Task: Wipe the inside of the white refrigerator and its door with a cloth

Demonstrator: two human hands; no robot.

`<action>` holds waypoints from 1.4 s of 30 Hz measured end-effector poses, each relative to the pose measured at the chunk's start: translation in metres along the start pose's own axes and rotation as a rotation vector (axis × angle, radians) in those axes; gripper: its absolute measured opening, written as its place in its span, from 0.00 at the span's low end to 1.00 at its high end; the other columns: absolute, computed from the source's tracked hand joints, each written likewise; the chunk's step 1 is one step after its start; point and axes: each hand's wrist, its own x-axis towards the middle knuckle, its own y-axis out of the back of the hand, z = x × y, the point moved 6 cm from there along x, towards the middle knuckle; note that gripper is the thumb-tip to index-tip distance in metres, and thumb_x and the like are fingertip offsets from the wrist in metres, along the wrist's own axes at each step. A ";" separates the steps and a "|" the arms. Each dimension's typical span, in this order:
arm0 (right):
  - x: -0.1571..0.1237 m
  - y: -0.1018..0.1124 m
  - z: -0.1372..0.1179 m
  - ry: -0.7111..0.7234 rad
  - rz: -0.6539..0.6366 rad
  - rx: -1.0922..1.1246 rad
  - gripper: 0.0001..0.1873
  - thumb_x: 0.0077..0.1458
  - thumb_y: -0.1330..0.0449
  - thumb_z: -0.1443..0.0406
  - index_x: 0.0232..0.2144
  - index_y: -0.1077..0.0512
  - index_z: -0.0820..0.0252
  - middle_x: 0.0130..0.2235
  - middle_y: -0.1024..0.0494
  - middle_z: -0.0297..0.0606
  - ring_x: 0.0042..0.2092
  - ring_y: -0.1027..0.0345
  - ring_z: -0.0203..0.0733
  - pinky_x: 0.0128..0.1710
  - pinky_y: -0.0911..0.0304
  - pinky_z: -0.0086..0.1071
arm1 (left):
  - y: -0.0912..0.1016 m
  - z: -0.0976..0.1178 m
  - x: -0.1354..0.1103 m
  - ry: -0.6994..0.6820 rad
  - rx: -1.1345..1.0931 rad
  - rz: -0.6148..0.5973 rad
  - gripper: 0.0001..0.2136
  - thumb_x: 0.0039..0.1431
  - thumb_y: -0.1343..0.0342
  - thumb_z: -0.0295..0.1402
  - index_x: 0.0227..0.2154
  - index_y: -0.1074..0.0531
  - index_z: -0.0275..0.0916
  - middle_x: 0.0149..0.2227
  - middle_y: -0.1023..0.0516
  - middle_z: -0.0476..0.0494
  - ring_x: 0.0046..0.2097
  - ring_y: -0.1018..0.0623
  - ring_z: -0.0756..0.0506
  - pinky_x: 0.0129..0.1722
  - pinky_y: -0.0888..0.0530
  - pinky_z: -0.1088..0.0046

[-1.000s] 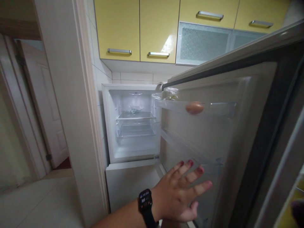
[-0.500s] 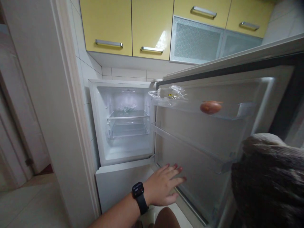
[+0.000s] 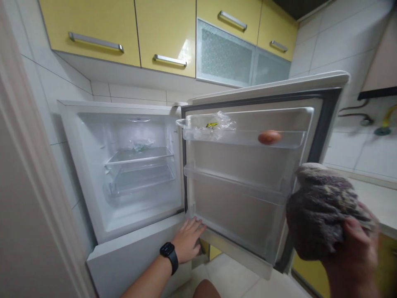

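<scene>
A crumpled dark grey cloth (image 3: 324, 211) with a fuzzy texture is gripped in my right hand (image 3: 356, 244), beside the outer edge of the open fridge door (image 3: 235, 165). My left hand (image 3: 187, 240), below a black watch, is stretched out with fingers apart at the door's lower hinge-side corner. Whether its fingertips touch the door I cannot tell. In the door's top shelf (image 3: 242, 140) lie a brown egg-like object (image 3: 269, 137) and a clear plastic bag (image 3: 221, 124) with a yellow-green mark.
Inside the fridge compartment (image 3: 142, 215), a crumpled clear bag (image 3: 142, 144) rests on a glass shelf (image 3: 139, 155). Yellow cupboards (image 3: 167, 33) hang overhead. A white door frame (image 3: 18, 165) stands close on the left, a counter (image 3: 375, 198) on the right.
My view has turned right, showing the whole fridge door. My right hand has come into sight around the cloth. My left hand now appears nearer the door's hinge-side corner, still spread.
</scene>
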 end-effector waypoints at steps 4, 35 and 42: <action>0.002 -0.014 -0.003 0.446 -0.142 -0.496 0.40 0.43 0.31 0.52 0.61 0.29 0.49 0.60 0.25 0.47 0.62 0.30 0.61 0.65 0.40 0.61 | -0.005 -0.003 0.017 -0.041 0.006 0.072 0.36 0.57 0.45 0.33 0.70 0.41 0.50 0.70 0.34 0.44 0.74 0.43 0.35 0.76 0.53 0.45; -0.115 -0.215 0.010 0.979 -0.821 -1.123 0.27 0.58 0.38 0.56 0.61 0.30 0.42 0.51 0.25 0.44 0.49 0.37 0.53 0.49 0.41 0.43 | -0.039 -0.009 0.030 0.007 -0.059 0.149 0.40 0.53 0.43 0.35 0.71 0.44 0.50 0.70 0.39 0.42 0.73 0.45 0.35 0.76 0.60 0.45; 0.000 -0.079 -0.019 0.876 -0.370 -1.331 0.27 0.60 0.43 0.50 0.59 0.29 0.50 0.45 0.28 0.48 0.44 0.35 0.57 0.44 0.37 0.46 | -0.032 -0.001 0.031 0.033 -0.121 0.164 0.38 0.54 0.45 0.36 0.70 0.42 0.53 0.68 0.36 0.45 0.72 0.43 0.37 0.77 0.60 0.51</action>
